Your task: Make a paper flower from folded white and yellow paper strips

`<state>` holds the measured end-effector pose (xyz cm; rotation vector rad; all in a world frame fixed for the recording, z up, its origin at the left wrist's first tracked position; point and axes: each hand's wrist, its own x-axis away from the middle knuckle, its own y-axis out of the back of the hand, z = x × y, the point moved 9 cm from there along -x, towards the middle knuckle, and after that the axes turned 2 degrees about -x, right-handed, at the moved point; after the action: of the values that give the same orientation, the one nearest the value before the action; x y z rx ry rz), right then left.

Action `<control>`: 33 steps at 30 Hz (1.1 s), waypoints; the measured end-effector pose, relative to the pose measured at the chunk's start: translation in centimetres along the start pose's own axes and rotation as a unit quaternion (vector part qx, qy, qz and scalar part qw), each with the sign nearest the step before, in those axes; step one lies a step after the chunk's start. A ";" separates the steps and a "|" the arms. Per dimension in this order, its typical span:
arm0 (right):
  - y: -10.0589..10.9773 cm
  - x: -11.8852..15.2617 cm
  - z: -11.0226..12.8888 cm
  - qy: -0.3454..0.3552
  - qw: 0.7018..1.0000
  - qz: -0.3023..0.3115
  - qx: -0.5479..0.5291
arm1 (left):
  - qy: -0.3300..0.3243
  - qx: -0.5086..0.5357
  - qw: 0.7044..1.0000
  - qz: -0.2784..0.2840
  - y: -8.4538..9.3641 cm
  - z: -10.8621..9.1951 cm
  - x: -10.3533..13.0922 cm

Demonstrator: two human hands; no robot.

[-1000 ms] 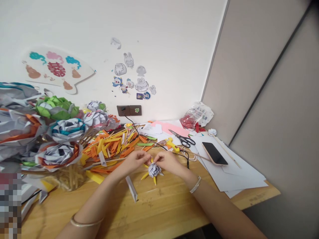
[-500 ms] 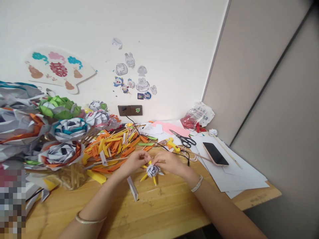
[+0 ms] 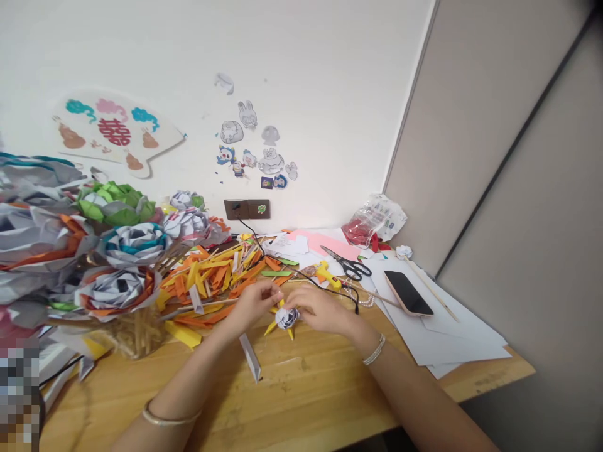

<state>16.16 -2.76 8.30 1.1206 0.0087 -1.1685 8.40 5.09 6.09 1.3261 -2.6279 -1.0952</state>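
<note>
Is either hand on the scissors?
No, the scissors lie apart, beyond the right hand, while it and the left hand are at the flower.

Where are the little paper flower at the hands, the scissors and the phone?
Paper flower (image 3: 287, 318): head view, on its white folded centre.
Scissors (image 3: 347, 262): head view, where blades meet handles.
Phone (image 3: 408, 293): head view, middle of its dark screen.

Wall (image 3: 320, 69) behind table (image 3: 306, 402). L end: paper flowers (image 3: 120, 292). Folded strips (image 3: 207, 282) piled R of same. Ctr.: single flower (image 3: 286, 318) betw. L grip (image 3: 258, 302) & R grip (image 3: 320, 309); loose strip (image 3: 250, 356) nearer front, to L. Behind R grip: glue gun (image 3: 327, 275), w/ scissors (image 3: 347, 263) just R. R end: phone (image 3: 408, 292) on paper sheets (image 3: 438, 342). Plastic bag (image 3: 377, 216) at rear R.
</note>
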 end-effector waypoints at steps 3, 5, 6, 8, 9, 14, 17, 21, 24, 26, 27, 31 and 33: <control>2.4 0.3 -1.0 -0.028 0.994 -0.097 -0.048 | -0.001 0.025 0.999 -0.021 0.7 -0.4 0.0; 4.3 0.9 -2.7 -0.072 0.973 -0.199 -0.090 | 0.007 0.060 0.997 -0.044 1.4 -0.3 0.1; 4.9 1.3 -3.8 -0.099 0.959 -0.237 -0.118 | 0.012 0.075 0.995 -0.057 1.8 -0.2 0.1; 4.8 1.8 -6.1 -0.160 0.936 -0.261 -0.176 | 0.015 0.093 0.992 -0.081 2.4 0.1 0.1; 4.4 1.9 -7.1 -0.190 0.927 -0.256 -0.196 | 0.017 0.099 0.991 -0.090 2.6 0.3 0.1; 1.8 1.9 -8.7 -0.246 0.911 -0.199 -0.263 | 0.047 0.135 0.984 -0.105 2.5 1.1 0.1; 1.5 1.9 -8.6 -0.243 0.901 -0.213 -0.289 | 0.069 0.160 0.981 -0.089 1.7 1.4 0.2; 2.2 2.1 -8.5 -0.242 0.900 -0.246 -0.265 | 0.063 0.170 0.983 -0.038 0.5 0.9 0.1; 2.5 1.8 -7.5 -0.228 0.922 -0.228 -0.216 | 0.029 0.076 0.993 -0.091 1.7 -0.2 0.4; 2.6 1.5 -6.5 -0.209 0.942 -0.211 -0.159 | -0.026 -0.005 0.991 -0.131 2.5 -2.0 0.9; 2.6 1.3 -5.9 -0.197 0.951 -0.203 -0.128 | -0.062 -0.040 0.988 -0.135 2.4 -3.0 1.1; 2.0 0.9 -4.6 -0.165 0.969 -0.179 -0.050 | -0.145 -0.104 0.980 -0.087 0.5 -5.4 1.5; 1.7 1.0 -5.0 -0.181 0.963 -0.188 -0.070 | -0.121 -0.101 0.984 -0.076 -0.2 -4.8 1.2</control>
<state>20.39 -0.07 6.45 0.7849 0.0223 -1.6746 9.16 1.35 9.25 1.4526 -2.5131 -1.5929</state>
